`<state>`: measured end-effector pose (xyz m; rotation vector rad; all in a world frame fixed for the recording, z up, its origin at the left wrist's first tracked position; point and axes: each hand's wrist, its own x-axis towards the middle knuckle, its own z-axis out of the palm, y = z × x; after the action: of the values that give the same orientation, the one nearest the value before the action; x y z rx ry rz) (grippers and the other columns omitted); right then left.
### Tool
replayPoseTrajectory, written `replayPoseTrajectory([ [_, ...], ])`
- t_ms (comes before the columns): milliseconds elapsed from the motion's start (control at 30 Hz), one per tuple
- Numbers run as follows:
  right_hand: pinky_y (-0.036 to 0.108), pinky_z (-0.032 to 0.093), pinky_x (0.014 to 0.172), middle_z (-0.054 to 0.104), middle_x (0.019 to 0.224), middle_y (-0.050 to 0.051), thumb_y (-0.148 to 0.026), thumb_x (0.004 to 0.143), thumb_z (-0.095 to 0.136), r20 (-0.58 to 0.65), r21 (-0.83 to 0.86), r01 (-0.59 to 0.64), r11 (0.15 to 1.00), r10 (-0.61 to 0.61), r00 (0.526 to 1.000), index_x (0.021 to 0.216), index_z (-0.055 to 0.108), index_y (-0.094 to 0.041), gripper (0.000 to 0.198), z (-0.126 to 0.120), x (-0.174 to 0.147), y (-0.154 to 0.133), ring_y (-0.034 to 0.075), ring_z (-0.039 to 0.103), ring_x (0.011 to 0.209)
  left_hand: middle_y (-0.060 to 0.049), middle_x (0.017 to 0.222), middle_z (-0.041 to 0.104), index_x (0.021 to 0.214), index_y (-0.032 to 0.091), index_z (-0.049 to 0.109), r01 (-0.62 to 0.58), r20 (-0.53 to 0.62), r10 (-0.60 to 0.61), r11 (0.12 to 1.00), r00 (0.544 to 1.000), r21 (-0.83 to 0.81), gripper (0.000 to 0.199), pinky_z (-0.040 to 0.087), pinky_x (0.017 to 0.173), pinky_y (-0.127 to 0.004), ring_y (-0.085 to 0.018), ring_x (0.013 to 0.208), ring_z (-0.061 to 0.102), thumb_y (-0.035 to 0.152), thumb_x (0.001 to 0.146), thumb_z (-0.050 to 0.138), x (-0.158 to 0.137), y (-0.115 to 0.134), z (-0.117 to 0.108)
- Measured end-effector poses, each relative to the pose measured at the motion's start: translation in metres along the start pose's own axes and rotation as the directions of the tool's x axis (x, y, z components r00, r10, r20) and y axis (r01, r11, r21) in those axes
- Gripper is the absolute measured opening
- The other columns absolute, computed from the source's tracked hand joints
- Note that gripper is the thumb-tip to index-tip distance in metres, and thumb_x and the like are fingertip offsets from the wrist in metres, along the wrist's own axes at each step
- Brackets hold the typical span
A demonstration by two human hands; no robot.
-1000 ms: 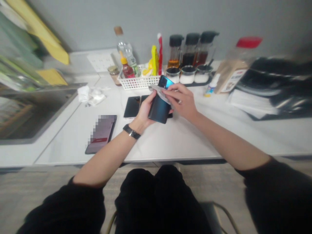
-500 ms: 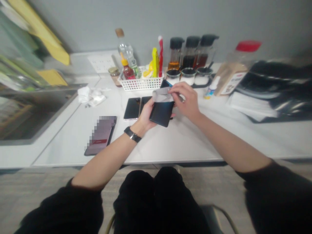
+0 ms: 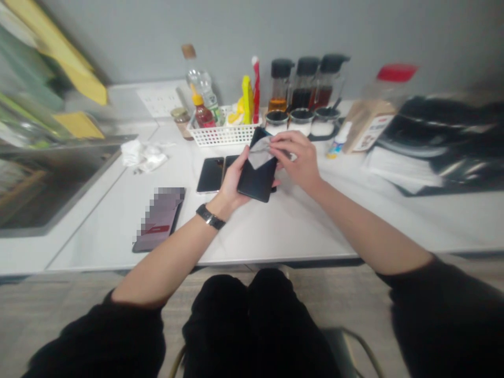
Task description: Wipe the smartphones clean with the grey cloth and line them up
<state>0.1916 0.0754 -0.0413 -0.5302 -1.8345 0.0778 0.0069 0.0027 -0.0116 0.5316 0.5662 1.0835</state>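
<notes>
My left hand (image 3: pixel 232 184) is wrapped round a dark smartphone (image 3: pixel 255 181), held tilted above the counter. Between the fingertips of my right hand (image 3: pixel 297 157) is a thin whitish wipe (image 3: pixel 260 152), which lies against the upper part of the phone's screen. The wipe's lower corner hangs to a point over the dark glass. Just behind my left hand, another phone (image 3: pixel 210 175) lies flat on the counter, and a further dark one beside it is mostly covered by my hand. Nearer my left forearm lies a larger phone (image 3: pixel 161 220), partly pixelated.
A white basket (image 3: pixel 224 135) of bottles and packets stands at the back, with glass sauce dispensers (image 3: pixel 279 86) and seasoning jars (image 3: pixel 301 122) to its right. Crumpled tissue (image 3: pixel 144 155) lies near the sink (image 3: pixel 51 223). A small spray bottle (image 3: pixel 339 140) and a red-capped jar (image 3: pixel 374 118) are on the right.
The wipe has shifted from lying broadly across the phone's top to a folded, pointed shape, uncovering more screen. My grips stay the same; the whole view has shifted slightly.
</notes>
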Motion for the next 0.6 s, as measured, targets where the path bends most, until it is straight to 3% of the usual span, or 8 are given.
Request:
replayPoseTrajectory([
  [100, 0.049, 0.06, 0.108, 0.078, 0.126, 0.005, -0.045, 0.108, 0.064, 0.155, 0.056, 0.058, 0.997, -0.066, 0.986, 0.126, 0.08, -0.034, 0.026, 0.01, -0.006, -0.014, 0.025, 0.072, 0.121, -0.009, 0.107, 0.082, 0.13, 0.017, 0.071, -0.093, -0.031, 0.091, 0.994, 0.995, -0.057, 0.052, 0.064, 0.106, -0.046, -0.029, 0.12, 0.077, 0.054, 0.112, 0.039, 0.004, 0.003, -0.006],
  [267, 0.053, 0.051, 0.123, 0.07, 0.147, 0.007, -0.057, 0.109, 0.057, 0.363, 0.168, 0.241, 0.956, -0.287, 0.887, 0.155, 0.061, -0.036, 0.051, 0.024, -0.013, -0.041, 0.025, 0.065, 0.138, -0.012, 0.106, 0.082, 0.14, 0.014, 0.067, -0.18, -0.074, 0.175, 0.98, 0.982, -0.079, 0.069, 0.059, 0.113, -0.037, -0.027, 0.133, 0.071, 0.065, 0.11, 0.032, 0.007, 0.011, -0.015],
  [333, 0.054, 0.048, 0.127, 0.063, 0.159, 0.009, -0.064, 0.109, 0.049, 0.417, 0.122, 0.206, 0.971, -0.239, 0.877, 0.163, 0.052, -0.036, 0.061, 0.023, -0.012, -0.041, 0.027, 0.058, 0.15, -0.012, 0.108, 0.083, 0.138, 0.016, 0.068, -0.203, -0.067, 0.199, 0.976, 0.978, -0.073, 0.065, 0.059, 0.113, -0.038, -0.027, 0.134, 0.071, 0.062, 0.11, 0.032, 0.007, 0.012, -0.013],
  [433, 0.059, 0.038, 0.135, 0.046, 0.175, 0.012, -0.075, 0.106, 0.04, 0.446, -0.022, 0.091, 0.996, -0.072, 0.892, 0.172, 0.036, -0.032, 0.079, 0.016, -0.009, -0.03, 0.031, 0.041, 0.164, -0.01, 0.113, 0.084, 0.136, 0.018, 0.07, -0.228, -0.081, 0.225, 0.973, 0.971, -0.034, 0.051, 0.06, 0.112, -0.046, -0.031, 0.13, 0.073, 0.048, 0.111, 0.037, 0.006, 0.009, -0.006],
  [500, 0.064, 0.029, 0.138, 0.034, 0.181, 0.014, -0.079, 0.104, 0.039, 0.427, -0.081, 0.027, 0.996, 0.01, 0.904, 0.175, 0.027, -0.029, 0.089, 0.011, -0.008, -0.022, 0.035, 0.031, 0.169, -0.008, 0.113, 0.084, 0.136, 0.019, 0.07, -0.171, -0.125, 0.172, 0.985, 0.977, 0.017, 0.045, 0.062, 0.11, -0.05, -0.032, 0.126, 0.075, 0.041, 0.11, 0.041, 0.004, 0.007, -0.001],
  [600, 0.067, 0.025, 0.139, 0.029, 0.184, 0.011, -0.078, 0.105, 0.04, 0.373, -0.091, -0.028, 0.995, 0.06, 0.926, 0.178, 0.018, -0.03, 0.09, 0.007, -0.007, -0.014, 0.038, 0.025, 0.171, -0.007, 0.115, 0.084, 0.136, 0.023, 0.071, -0.017, -0.155, 0.031, 0.995, 0.987, 0.094, 0.043, 0.064, 0.105, -0.054, -0.035, 0.119, 0.078, 0.046, 0.109, 0.048, 0.0, 0.002, 0.004],
])
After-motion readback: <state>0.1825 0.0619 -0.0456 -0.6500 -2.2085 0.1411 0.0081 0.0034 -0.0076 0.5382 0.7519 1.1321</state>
